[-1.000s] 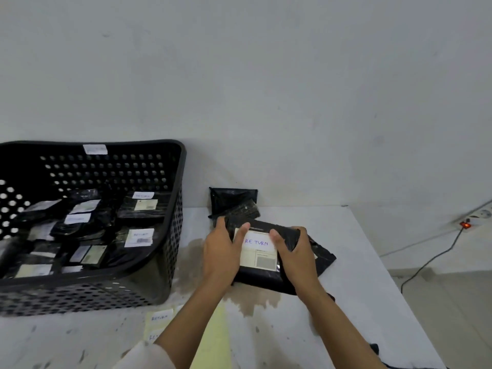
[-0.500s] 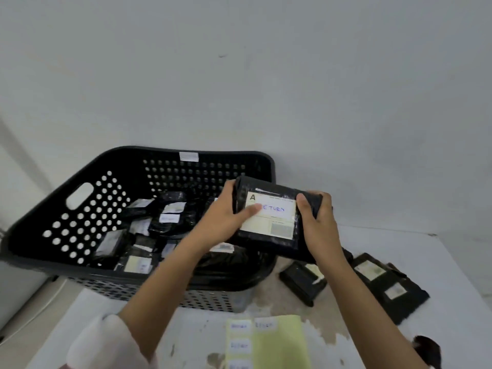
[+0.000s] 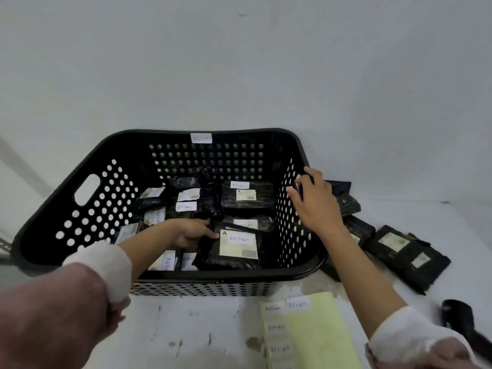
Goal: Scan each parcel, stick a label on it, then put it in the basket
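A black parcel (image 3: pixel 237 249) with a white shipping label and a "RETURN" sticker lies inside the black perforated basket (image 3: pixel 231 275), near its front right corner, on top of several other labelled parcels. My left hand (image 3: pixel 193 233) reaches into the basket and grips this parcel's left edge, thumb on top. My right hand (image 3: pixel 316 202) hovers over the basket's right rim with fingers loosely spread, holding nothing.
Several black parcels (image 3: pixel 407 253) lie on the white table (image 3: pixel 199 328) to the right of the basket. A yellow sheet (image 3: pixel 316 339) with "RETURN" stickers lies at the front. A black scanner (image 3: pixel 458 316) sits at the right edge. A wall stands close behind.
Both hands carried the parcel from the table over the basket. It now lies inside, my right hand has let go and drawn back to the right rim.
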